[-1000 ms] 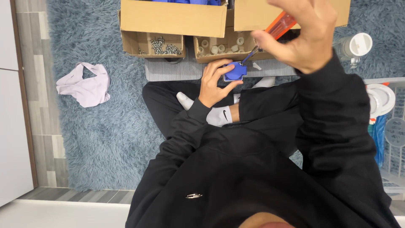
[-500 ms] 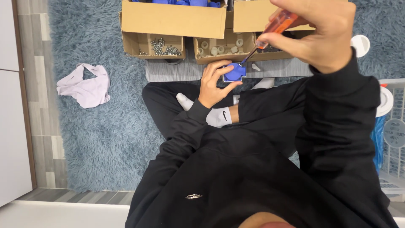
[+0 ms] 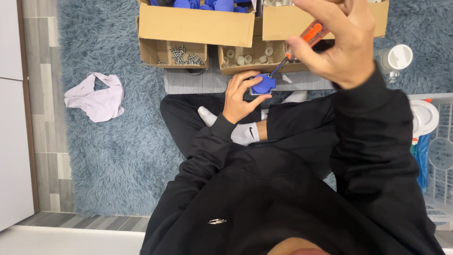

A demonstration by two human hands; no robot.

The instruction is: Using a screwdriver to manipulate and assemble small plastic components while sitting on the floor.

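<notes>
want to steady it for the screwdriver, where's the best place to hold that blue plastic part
Hold the blue part by its rim, coming from below on the person's side, as the left hand does now with fingers wrapped around the edge. That probably leaves the top face free, where the screwdriver in the right hand angles down from the upper right to meet it.

Cardboard boxes [image 3: 198, 28] block front; white basket [image 3: 436, 156] right; rug [image 3: 118, 151] left open.

Blue part [image 3: 263, 85]; orange-handled screwdriver [image 3: 302, 41]; blue-grey rug [image 3: 118, 156].
</notes>
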